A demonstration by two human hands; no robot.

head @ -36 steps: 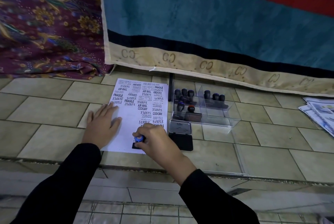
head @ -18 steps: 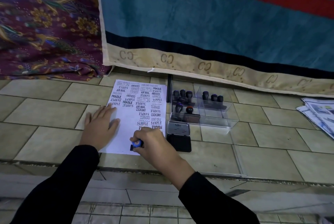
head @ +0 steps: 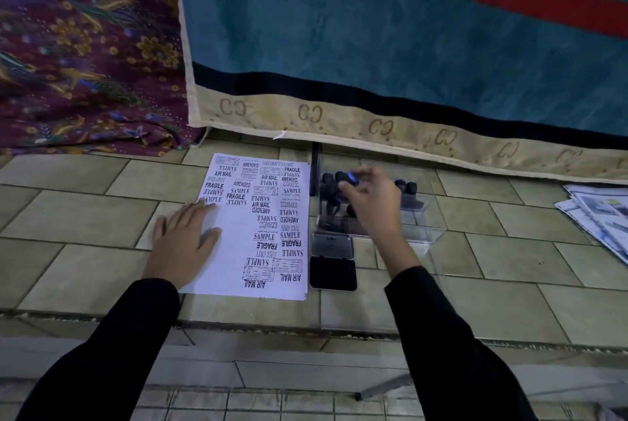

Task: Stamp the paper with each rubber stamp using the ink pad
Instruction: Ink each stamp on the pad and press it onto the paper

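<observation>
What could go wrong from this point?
The right hand pinches the blue-knobbed rubber stamp over the crowded clear plastic case; it may topple neighbouring black stamps. The open black ink pad lies beside the black right sleeve, which might pick up ink and smudge the white paper.

This looks like a home, with the work done low down on a tiled floor (head: 509, 267) of plain beige tiles. At 6 o'clock the tiles end in a worn lip, with a lower tiled step (head: 306, 369) below it. A maroon floral batik cloth (head: 85, 47) lies bunched at 10 o'clock. A teal blanket (head: 373, 47) with a red stripe and a cream patterned border fills 12 to 2 o'clock. Folded newspapers (head: 598, 217) sit at 3 o'clock. The paper (head: 238, 244) lies straight on the tiles.
</observation>
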